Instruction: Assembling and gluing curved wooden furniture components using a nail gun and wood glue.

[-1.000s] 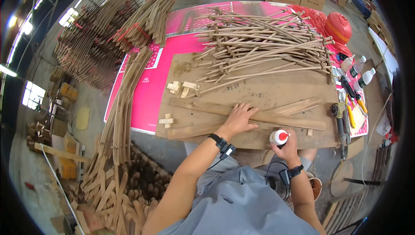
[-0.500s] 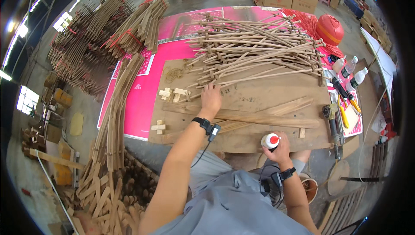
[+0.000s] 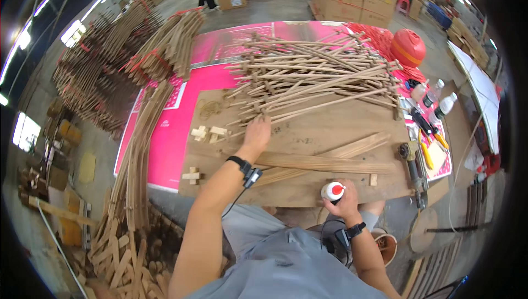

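My left hand [image 3: 257, 135] reaches to the near edge of a pile of thin wooden rods [image 3: 319, 73], its fingers closed around a rod at the left end; the fingertips are partly hidden. In my right hand [image 3: 346, 203], at the front edge of the table, is a white squeeze bottle [image 3: 333, 191] with a red cap, held upright. Flat wooden slats [image 3: 330, 162] lie crossed on the brown board [image 3: 341, 126] between my hands. Small pale wood blocks [image 3: 210, 133] sit left of my left hand, with another group of blocks [image 3: 191, 176] nearer me.
A power tool [image 3: 410, 159], yellow-handled pliers [image 3: 426, 156] and bottles [image 3: 444, 105] lie along the right side. Long slats [image 3: 140, 156] hang over the pink table's [image 3: 170, 159] left edge. Behind stand bundled slats [image 3: 165, 46], a red ball of twine [image 3: 408, 48] and cartons [image 3: 352, 5].
The whole view has shifted, so the table sits lower and farther left. My left hand stays at the rods, and my right still holds the bottle. A person in the background has bent toward a carton.
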Tool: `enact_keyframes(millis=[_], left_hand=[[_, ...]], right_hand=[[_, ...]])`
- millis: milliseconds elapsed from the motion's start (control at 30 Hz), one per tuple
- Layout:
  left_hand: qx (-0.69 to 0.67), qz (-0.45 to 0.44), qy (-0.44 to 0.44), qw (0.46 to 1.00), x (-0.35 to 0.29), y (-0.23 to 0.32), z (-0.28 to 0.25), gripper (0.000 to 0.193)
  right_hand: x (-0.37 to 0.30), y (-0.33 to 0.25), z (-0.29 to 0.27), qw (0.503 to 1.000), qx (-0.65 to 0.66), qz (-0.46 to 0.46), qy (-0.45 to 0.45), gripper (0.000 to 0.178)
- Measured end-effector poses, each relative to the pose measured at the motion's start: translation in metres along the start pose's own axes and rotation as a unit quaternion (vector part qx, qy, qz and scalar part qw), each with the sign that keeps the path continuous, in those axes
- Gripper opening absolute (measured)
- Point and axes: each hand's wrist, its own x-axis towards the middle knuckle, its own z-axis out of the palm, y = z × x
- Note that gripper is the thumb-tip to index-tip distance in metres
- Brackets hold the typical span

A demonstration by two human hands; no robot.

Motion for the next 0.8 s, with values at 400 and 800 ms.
enact_keyframes(millis=[400, 800], left_hand=[[-0.183, 0.0, -0.197, 0.963, 0.0, 0.004, -0.014, 0.027], [-0.112, -0.045, -0.14, 0.983, -0.033, 0.039, -0.106, 0.037]], right_hand=[[0.003, -0.005, -0.005, 1.0, 0.008, 0.015, -0.009, 0.057], [0.0, -0.003, -0.001, 0.999, 0.03, 0.016, -0.007, 0.056]])
